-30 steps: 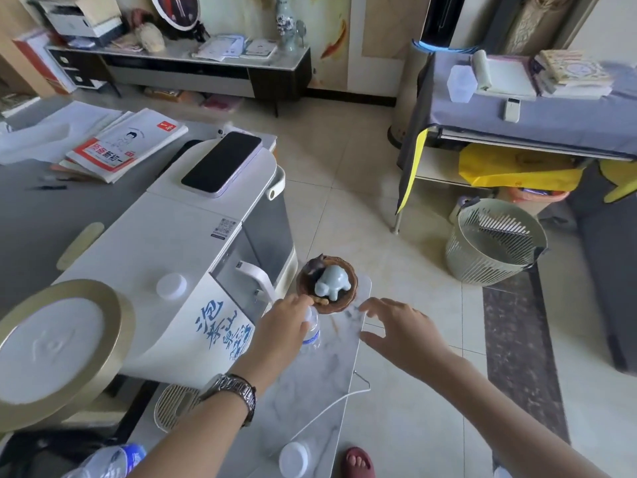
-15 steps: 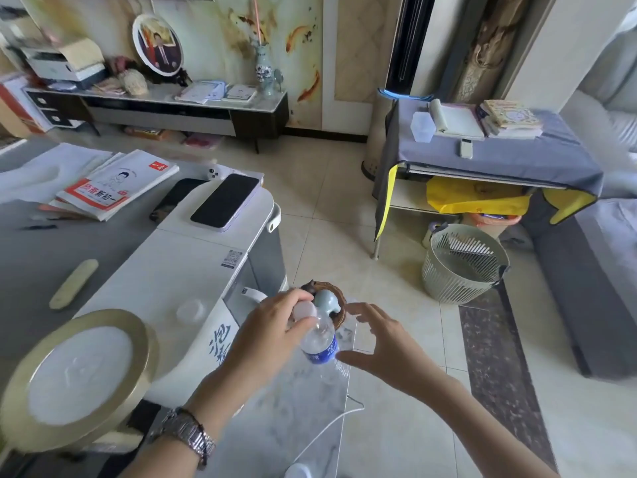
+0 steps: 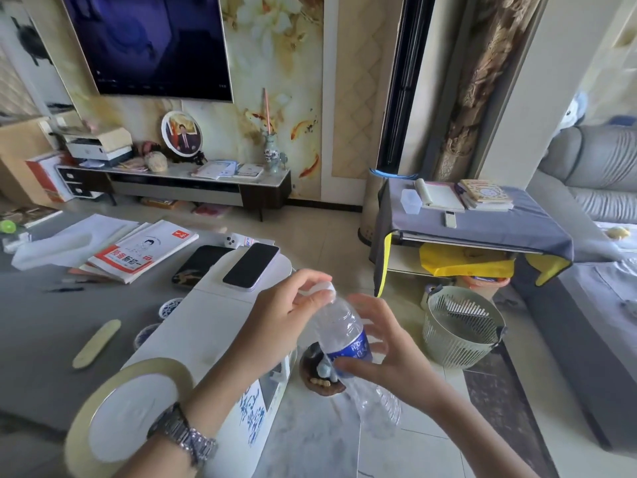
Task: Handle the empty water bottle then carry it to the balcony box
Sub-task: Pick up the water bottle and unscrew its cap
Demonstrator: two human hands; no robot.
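Both hands are up in front of the chest with the empty water bottle (image 3: 348, 334) held between them, tilted, neck leaning up and to the left, base pointing down over the marble side table (image 3: 310, 439). The left hand (image 3: 275, 322) has thumb and fingertips pinched on the white cap (image 3: 322, 290), so that looks like a twist on the lid, though which way it turns I cannot tell. The right hand (image 3: 382, 350) wraps the blue label (image 3: 350, 350), thumb across the front, fingers curled behind, clamped on the body. Here is the risk: the plastic is thin and clear, and a hard squeeze at the label could crumple it and let it slip out of the grip mid-twist. If the cap pops free it could drop to the tiled floor and roll off. Just below sits a small dark ornament dish (image 3: 322, 377), right under the bottle's lower half, so a dropped bottle or a swinging base could knock it. No balcony box in view, so the carry is not yet begun.
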